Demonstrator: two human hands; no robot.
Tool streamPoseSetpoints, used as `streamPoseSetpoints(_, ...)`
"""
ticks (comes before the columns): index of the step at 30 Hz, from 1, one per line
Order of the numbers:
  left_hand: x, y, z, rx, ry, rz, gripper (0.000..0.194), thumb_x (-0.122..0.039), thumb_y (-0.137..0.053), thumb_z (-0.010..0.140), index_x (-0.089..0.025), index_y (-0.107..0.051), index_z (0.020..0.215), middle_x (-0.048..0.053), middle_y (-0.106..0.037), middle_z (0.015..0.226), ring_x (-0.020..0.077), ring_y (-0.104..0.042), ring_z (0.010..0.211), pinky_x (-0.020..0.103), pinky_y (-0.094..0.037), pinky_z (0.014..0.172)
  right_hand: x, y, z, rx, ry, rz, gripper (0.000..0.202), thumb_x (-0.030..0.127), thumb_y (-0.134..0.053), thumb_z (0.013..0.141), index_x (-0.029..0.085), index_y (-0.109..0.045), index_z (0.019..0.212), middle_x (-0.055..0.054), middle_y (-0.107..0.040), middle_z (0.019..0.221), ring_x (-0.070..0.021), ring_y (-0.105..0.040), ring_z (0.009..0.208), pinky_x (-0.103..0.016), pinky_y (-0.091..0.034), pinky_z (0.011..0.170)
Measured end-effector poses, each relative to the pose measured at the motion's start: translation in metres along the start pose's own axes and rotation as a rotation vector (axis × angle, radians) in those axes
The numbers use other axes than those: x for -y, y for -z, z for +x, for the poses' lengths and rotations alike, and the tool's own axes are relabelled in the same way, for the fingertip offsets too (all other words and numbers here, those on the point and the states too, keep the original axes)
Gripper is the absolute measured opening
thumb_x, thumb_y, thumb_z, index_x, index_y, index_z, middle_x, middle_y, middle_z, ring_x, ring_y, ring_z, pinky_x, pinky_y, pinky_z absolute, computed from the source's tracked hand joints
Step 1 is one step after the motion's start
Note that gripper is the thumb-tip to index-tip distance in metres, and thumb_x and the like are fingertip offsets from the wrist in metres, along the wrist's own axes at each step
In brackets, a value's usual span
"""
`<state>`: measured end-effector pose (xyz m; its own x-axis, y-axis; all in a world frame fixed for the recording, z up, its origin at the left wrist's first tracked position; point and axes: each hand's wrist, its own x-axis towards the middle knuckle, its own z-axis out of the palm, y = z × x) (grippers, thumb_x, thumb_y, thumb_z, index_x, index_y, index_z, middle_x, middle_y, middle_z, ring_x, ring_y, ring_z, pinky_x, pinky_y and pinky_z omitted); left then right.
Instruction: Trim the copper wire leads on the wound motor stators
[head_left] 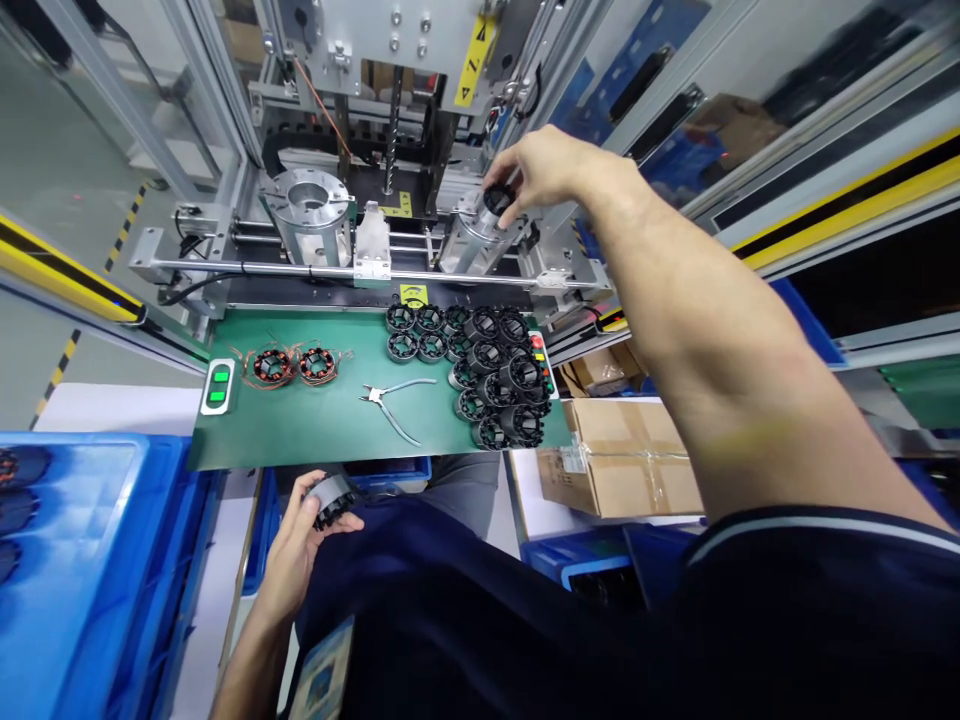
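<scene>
Fingers [349,523] of left hand [300,532] grasping one black ring [327,494], right hand [546,170] grasping another ring [497,199], two copper-wound rings [330,367].

Green flat counter [289,430]: open lane along front-left edge, nearer the person than two copper-wound ring coils [306,366]. Mid-counter, splayed pale-blue-handled metal pliers [376,395]. Right end blocked by piled black-and-grey ring cores [501,388]. Behind, horizontal silver metal rod [285,270] bars low passage.
</scene>
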<state>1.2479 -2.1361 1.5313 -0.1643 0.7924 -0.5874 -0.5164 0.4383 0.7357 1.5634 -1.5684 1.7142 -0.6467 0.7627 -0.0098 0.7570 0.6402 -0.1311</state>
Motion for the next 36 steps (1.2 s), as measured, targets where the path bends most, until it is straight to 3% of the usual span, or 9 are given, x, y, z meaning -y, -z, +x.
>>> streamPoseSetpoints(5, 0.005, 0.007, 0.002, -0.064, 0.019, -0.031, 0.065, -0.067, -0.080, 0.101, -0.026, -0.054, 0.144, 0.005, -0.082, 0.110, 0.0251, -0.085, 0.086, 0.038, -0.070, 0.087, 0.028, 0.011, -0.022, 0.065, -0.109, -0.093, 0.072, 0.025, -0.107, 0.072, 0.016, -0.083, 0.139, -0.010, -0.088, 0.122, -0.0152, -0.079, 0.102, -0.034, -0.055, 0.103)
streamPoseSetpoints(10, 0.004, 0.008, 0.011, -0.025, -0.052, 0.057, 0.063, -0.067, -0.078, 0.102, -0.024, -0.055, 0.141, 0.003, -0.079, 0.107, 0.0256, -0.085, 0.081, 0.039, -0.071, 0.083, 0.033, 0.021, -0.022, 0.121, -0.174, -0.074, 0.076, 0.033, -0.104, 0.073, 0.019, -0.082, 0.145, -0.007, -0.085, 0.131, -0.0150, -0.077, 0.111, -0.034, -0.052, 0.110)
streamPoseSetpoints(15, 0.005, 0.016, 0.021, -0.036, -0.113, 0.097, 0.061, -0.074, -0.072, 0.103, -0.026, -0.058, 0.138, 0.001, -0.076, 0.108, 0.0228, -0.084, 0.075, 0.037, -0.069, 0.079, 0.034, 0.019, -0.018, 0.079, -0.175, -0.121, 0.075, 0.038, -0.109, 0.065, 0.023, -0.086, 0.134, -0.003, -0.087, 0.122, -0.0114, -0.071, 0.093, -0.038, -0.056, 0.106)
streamPoseSetpoints(22, 0.005, 0.012, 0.017, -0.054, -0.155, 0.062, 0.056, -0.070, -0.076, 0.102, -0.026, -0.061, 0.133, 0.004, -0.078, 0.113, 0.0283, -0.088, 0.098, 0.040, -0.073, 0.090, 0.039, 0.022, -0.008, 0.132, -0.228, -0.210, 0.089, 0.050, -0.108, 0.058, 0.016, -0.083, 0.136, -0.003, -0.087, 0.129, -0.0105, -0.074, 0.100, -0.034, -0.055, 0.113)
streamPoseSetpoints(25, 0.006, 0.012, 0.014, -0.077, -0.144, 0.020, 0.056, -0.068, -0.078, 0.101, -0.026, -0.060, 0.134, 0.005, -0.081, 0.111, 0.0302, -0.088, 0.104, 0.040, -0.073, 0.091, 0.051, 0.005, -0.026, 0.113, -0.233, -0.158, 0.106, 0.052, -0.108, 0.061, 0.011, -0.072, 0.152, -0.014, -0.080, 0.146, -0.0265, -0.075, 0.133, -0.049, -0.052, 0.124)
streamPoseSetpoints(28, 0.002, 0.006, 0.011, -0.107, -0.133, -0.045, 0.059, -0.068, -0.080, 0.100, -0.026, -0.059, 0.136, 0.006, -0.083, 0.111, 0.0309, -0.088, 0.103, 0.041, -0.072, 0.092, 0.060, -0.036, -0.055, 0.026, -0.180, 0.042, 0.125, 0.040, -0.106, 0.075, 0.002, -0.041, 0.174, -0.028, -0.041, 0.183, -0.0346, -0.044, 0.170, -0.053, -0.030, 0.143)
streamPoseSetpoints(30, -0.008, -0.005, 0.009, -0.091, -0.145, -0.085, 0.060, -0.068, -0.080, 0.101, -0.026, -0.057, 0.137, 0.007, -0.084, 0.108, 0.0300, -0.089, 0.100, 0.041, -0.071, 0.093, 0.059, -0.067, -0.070, -0.064, -0.147, 0.122, 0.118, 0.021, -0.095, 0.085, -0.004, -0.028, 0.179, -0.033, -0.019, 0.188, -0.0374, -0.021, 0.180, -0.052, -0.020, 0.147)
streamPoseSetpoints(33, -0.032, -0.030, 0.009, 0.040, -0.223, -0.130, 0.056, -0.068, -0.077, 0.103, -0.027, -0.057, 0.135, 0.006, -0.082, 0.107, 0.0285, -0.088, 0.097, 0.042, -0.070, 0.093, 0.051, -0.094, -0.073, -0.090, -0.209, 0.062, 0.115, 0.020, -0.092, 0.088, 0.001, -0.026, 0.181, -0.036, -0.016, 0.188, -0.0447, -0.017, 0.179, -0.063, -0.019, 0.143)
streamPoseSetpoints(36, -0.058, -0.053, 0.009, 0.240, -0.328, -0.151, 0.053, -0.068, -0.072, 0.107, -0.029, -0.055, 0.139, 0.004, -0.079, 0.108, 0.0266, -0.086, 0.092, 0.043, -0.069, 0.089, 0.058, -0.090, -0.073, -0.075, -0.219, 0.002, 0.116, 0.031, -0.097, 0.084, 0.004, -0.036, 0.179, -0.036, -0.027, 0.185, -0.0471, -0.026, 0.176, -0.066, -0.026, 0.139)
